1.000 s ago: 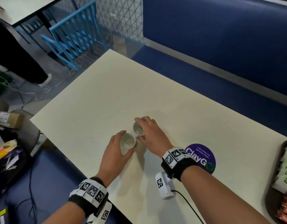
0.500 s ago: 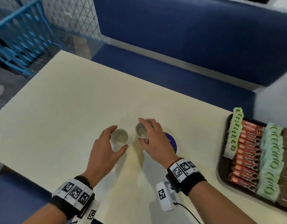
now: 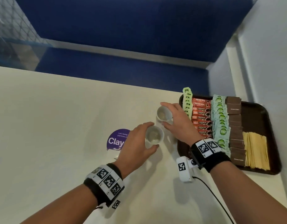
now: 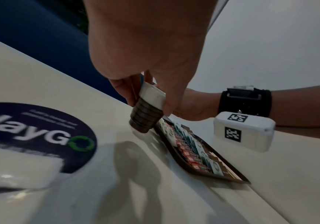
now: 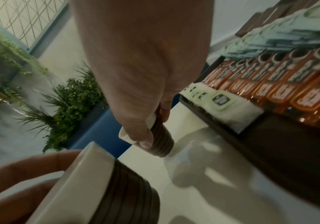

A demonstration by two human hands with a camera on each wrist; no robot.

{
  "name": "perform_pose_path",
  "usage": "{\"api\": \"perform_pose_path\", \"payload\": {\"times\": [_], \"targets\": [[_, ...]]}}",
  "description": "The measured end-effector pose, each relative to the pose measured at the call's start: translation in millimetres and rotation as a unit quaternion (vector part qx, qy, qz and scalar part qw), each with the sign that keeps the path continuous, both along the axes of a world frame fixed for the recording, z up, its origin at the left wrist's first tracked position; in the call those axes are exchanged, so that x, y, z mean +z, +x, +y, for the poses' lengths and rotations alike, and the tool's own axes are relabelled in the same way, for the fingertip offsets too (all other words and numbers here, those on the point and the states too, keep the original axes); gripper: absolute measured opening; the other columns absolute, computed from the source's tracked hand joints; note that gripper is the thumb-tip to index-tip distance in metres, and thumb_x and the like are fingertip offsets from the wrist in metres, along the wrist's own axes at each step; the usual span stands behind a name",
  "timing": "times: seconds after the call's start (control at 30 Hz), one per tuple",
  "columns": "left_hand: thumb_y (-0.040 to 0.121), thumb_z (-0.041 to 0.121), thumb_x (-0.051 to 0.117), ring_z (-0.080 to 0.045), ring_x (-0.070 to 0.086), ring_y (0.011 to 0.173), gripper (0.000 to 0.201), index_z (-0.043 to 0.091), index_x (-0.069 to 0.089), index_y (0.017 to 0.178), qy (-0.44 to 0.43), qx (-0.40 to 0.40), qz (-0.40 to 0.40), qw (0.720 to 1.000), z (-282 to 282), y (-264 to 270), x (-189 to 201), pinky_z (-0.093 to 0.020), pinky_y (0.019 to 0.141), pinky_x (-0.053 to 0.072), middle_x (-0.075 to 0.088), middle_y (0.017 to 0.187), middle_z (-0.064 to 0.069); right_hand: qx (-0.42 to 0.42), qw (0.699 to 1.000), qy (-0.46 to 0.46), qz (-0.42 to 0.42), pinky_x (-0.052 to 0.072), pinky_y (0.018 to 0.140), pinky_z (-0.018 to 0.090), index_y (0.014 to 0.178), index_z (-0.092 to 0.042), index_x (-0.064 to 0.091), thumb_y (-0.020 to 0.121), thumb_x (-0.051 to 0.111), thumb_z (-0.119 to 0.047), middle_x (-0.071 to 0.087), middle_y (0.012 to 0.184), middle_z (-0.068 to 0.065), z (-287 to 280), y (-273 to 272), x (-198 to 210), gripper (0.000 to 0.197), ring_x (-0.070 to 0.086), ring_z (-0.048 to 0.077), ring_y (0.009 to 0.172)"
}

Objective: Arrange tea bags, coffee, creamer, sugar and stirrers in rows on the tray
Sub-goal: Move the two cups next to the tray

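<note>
A cream table [image 3: 50, 110] fills the lower part of the view from the head camera, with a blue bench seat [image 3: 120, 67] behind it. Left of centre, a round purple sticker [image 3: 114, 139] lies flat on the tabletop. Just right of it, the left hand [image 3: 136, 146] grips a small cup [image 3: 154, 135] from the side, thumb and fingers curled round its white rim; the wrist view shows the cup's lower half is brown and ribbed. Slightly further back and to the right, the right hand [image 3: 178, 125] holds a second, matching cup [image 3: 164, 113] the same way, close to the tray's left edge. At the far right sits a dark brown tray [image 3: 268, 120], filled in rows: pale green tea bags [image 3: 187, 101] along its left edge, then red coffee sticks [image 3: 201, 117], then light green packets [image 3: 220, 117], then brown packets [image 3: 235, 126], and a bundle of pale wooden stirrers [image 3: 255, 151] at the near right.
</note>
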State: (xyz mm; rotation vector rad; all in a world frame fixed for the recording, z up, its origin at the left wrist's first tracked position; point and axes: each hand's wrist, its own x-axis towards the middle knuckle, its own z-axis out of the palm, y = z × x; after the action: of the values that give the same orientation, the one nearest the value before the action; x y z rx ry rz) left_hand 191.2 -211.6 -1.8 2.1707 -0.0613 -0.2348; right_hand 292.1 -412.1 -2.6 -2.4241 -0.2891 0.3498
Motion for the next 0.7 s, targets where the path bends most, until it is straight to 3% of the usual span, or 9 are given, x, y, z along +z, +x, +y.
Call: {"api": "perform_pose_path", "payload": {"times": [0.07, 0.27, 0.4, 0.6, 0.7], "targets": [[0.088, 0.030, 0.087, -0.013, 0.059, 0.126, 0.069, 0.023, 0.053, 0.148, 0.003, -0.017, -0.001, 1.000, -19.9, 6.3, -1.7, -0.040, 0.108, 0.050, 0.062, 0.141, 0.008, 0.007, 1.000, 0.003, 0.002, 0.040, 0.114, 0.030, 0.160, -0.028, 0.042, 0.097, 0.077, -0.017, 0.047, 0.148, 0.001, -15.0, 2.5, -1.5, 0.073, 0.051, 0.018, 0.133], [0.088, 0.028, 0.086, -0.013, 0.063, 0.116, 0.061, 0.024, 0.056, 0.140, 0.007, -0.027, 0.002, 1.000, -50.9, 12.4, -3.5, -0.040, 0.102, 0.052, 0.067, 0.132, 0.009, 0.009, 0.999, 0.027, 0.021, 0.034, 0.111, 0.023, 0.158, -0.023, 0.042, 0.096, 0.079, -0.020, 0.049, 0.154, -0.001, -35.0, 6.8, -2.9, 0.072, 0.050, 0.015, 0.138], [0.087, 0.028, 0.086, -0.012, 0.063, 0.114, 0.058, 0.025, 0.058, 0.139, 0.010, -0.019, 0.009, 1.000, -56.5, 14.3, -7.6, -0.039, 0.100, 0.053, 0.068, 0.129, 0.011, 0.007, 0.999, 0.035, 0.023, 0.035, 0.112, 0.023, 0.158, -0.024, 0.043, 0.095, 0.080, -0.020, 0.049, 0.155, -0.003, -40.4, 8.2, -3.0, 0.073, 0.049, 0.013, 0.138], [0.088, 0.026, 0.085, -0.005, 0.058, 0.113, 0.058, 0.024, 0.057, 0.139, 0.009, -0.016, 0.017, 1.000, -54.9, 13.3, -11.8, -0.022, 0.095, 0.046, 0.066, 0.129, 0.014, 0.010, 0.999, 0.032, 0.021, 0.034, 0.113, 0.024, 0.158, -0.027, 0.043, 0.095, 0.081, -0.021, 0.050, 0.155, -0.005, -43.9, 9.4, -2.6, 0.074, 0.047, 0.011, 0.140], [0.089, 0.026, 0.086, 0.003, 0.053, 0.108, 0.059, 0.024, 0.056, 0.140, 0.003, -0.011, 0.025, 1.000, -54.2, 11.6, -15.8, -0.005, 0.090, 0.039, 0.060, 0.125, 0.021, 0.016, 0.999, 0.035, 0.024, 0.035, 0.115, 0.026, 0.159, -0.029, 0.044, 0.095, 0.081, -0.020, 0.050, 0.155, -0.006, -46.3, 10.3, -3.3, 0.075, 0.047, 0.011, 0.141]]}}
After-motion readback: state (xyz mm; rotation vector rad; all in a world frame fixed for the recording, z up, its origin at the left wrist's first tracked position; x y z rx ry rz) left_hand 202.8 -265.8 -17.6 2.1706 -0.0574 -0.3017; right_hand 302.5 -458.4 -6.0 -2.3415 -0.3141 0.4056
